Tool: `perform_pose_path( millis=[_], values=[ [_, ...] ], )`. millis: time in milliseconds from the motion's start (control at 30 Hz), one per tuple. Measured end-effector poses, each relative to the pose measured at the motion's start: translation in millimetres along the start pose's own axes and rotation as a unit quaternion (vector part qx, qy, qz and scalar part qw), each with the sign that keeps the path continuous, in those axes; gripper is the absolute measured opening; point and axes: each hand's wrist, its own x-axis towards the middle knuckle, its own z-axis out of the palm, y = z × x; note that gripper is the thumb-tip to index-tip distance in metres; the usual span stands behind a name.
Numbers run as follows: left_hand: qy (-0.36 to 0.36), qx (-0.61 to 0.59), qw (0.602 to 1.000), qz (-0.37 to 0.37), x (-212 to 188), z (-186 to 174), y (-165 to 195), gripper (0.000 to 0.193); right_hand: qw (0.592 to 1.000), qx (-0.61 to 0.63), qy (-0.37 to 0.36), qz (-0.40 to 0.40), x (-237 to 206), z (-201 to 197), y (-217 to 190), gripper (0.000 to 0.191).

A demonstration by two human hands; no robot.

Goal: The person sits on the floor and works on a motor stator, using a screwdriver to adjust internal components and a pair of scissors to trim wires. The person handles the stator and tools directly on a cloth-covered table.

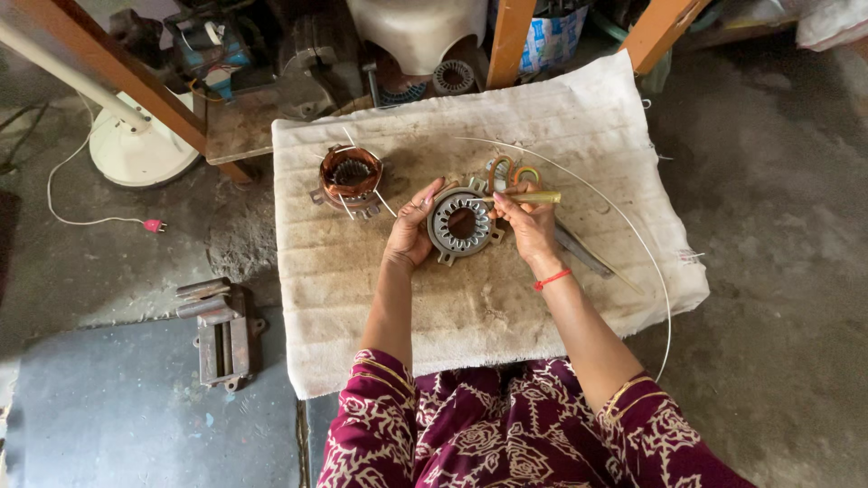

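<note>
My left hand (411,232) grips the left rim of a grey ring-shaped motor stator (461,223) with slotted teeth, held over a dirty cream cloth pad (470,307). On the stator's right side, my right hand (529,226) holds a thin yellowish stick (529,197), which points left across the stator's top. A red thread band circles my right wrist. Behind the stator lie small orange and green wire loops (508,171).
A second stator wound with copper wire (350,177) sits at the pad's left back. A long white wire (633,235) arcs along the right. Dark metal tools (579,251) lie right of my hand. A metal vise-like part (220,333) and a white fan base (136,149) are on the floor.
</note>
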Motion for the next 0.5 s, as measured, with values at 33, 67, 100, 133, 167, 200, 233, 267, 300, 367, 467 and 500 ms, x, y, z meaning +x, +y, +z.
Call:
perform_pose_path(
  millis=[33,67,100,133,167,200,233,267,300,367,467,500],
  values=[
    [0.001,0.001,1.000,0.000,0.0,0.4,0.3,0.046,1.000,0.000,-0.002,-0.001,0.0,-0.1,-0.4,0.016],
    [0.001,0.001,1.000,0.000,0.1,0.6,0.4,0.045,1.000,0.000,-0.005,-0.001,0.1,-0.1,-0.4,0.016],
    [0.002,0.002,1.000,0.000,0.1,0.7,0.3,0.045,1.000,0.000,-0.004,0.000,0.2,-0.2,-0.5,0.015],
    [-0.001,0.004,1.000,0.003,0.6,0.6,0.5,0.045,1.000,0.000,-0.004,0.002,0.7,-0.1,-0.4,0.014],
    [-0.003,0.005,1.000,0.005,0.6,0.5,0.2,0.045,1.000,0.000,-0.003,0.004,0.4,-0.2,-0.3,0.014],
    [-0.005,0.007,1.000,0.007,0.7,0.3,0.1,0.045,1.000,-0.001,-0.001,0.006,0.7,-0.2,-0.1,0.014],
    [-0.003,0.010,1.000,0.007,0.9,0.0,0.0,0.045,1.000,-0.002,0.000,0.007,1.3,0.0,0.1,0.014],
    [-0.001,0.013,1.000,0.007,0.9,-0.3,-0.1,0.045,1.000,-0.003,0.002,0.009,1.4,-0.2,0.3,0.014],
    [0.002,0.016,1.000,0.007,0.9,-0.4,0.1,0.045,1.000,-0.001,-0.001,0.006,1.3,-0.1,0.4,0.015],
    [-0.003,0.012,1.000,0.007,0.6,-0.5,0.1,0.045,1.000,0.005,-0.008,0.001,1.0,-0.1,0.6,0.017],
    [-0.001,0.012,1.000,0.006,0.6,-0.1,-0.2,0.046,1.000,0.001,-0.002,0.004,-0.1,-0.8,0.2,0.017],
    [0.001,0.013,1.000,0.005,0.5,0.0,-0.1,0.046,1.000,0.018,-0.010,0.008,-0.1,-1.3,-0.3,0.016]
  ],
)
